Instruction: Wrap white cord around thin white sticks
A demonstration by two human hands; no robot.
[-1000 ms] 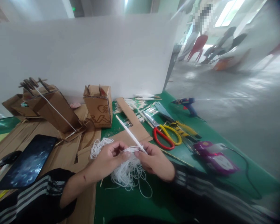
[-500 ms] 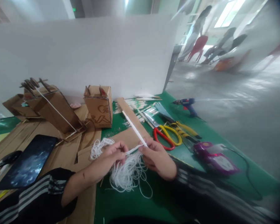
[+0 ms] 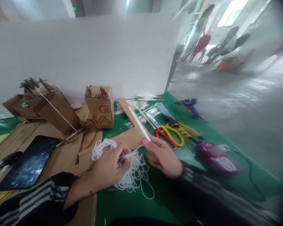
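Observation:
My right hand [image 3: 163, 156] is closed around the lower end of a slim white stick [image 3: 139, 123], which looks wound with string and points up and to the left. Loose white string [image 3: 135, 171] lies in a tangled heap on the green table. My left hand [image 3: 112, 161] is at the heap's upper left, fingers curled and pinching a strand. From there the strand runs toward the fingertips of my right hand. A smaller bundle of white string [image 3: 104, 147] sits just beyond my left hand, on the cardboard.
Scissors [image 3: 168, 138], pliers [image 3: 187, 131] and a purple power strip [image 3: 218, 158] lie right; a glue gun [image 3: 188, 105] is farther back. Cardboard boxes [image 3: 100, 110], a tablet [image 3: 29, 163] and a mouse [image 3: 9, 159] are left. Packaged sticks [image 3: 129, 106] lie near the white partition [image 3: 85, 56].
My left hand has shifted down and turned over the string heap, its fingers curling in. The stick in my right hand has moved slightly right and turned a little.

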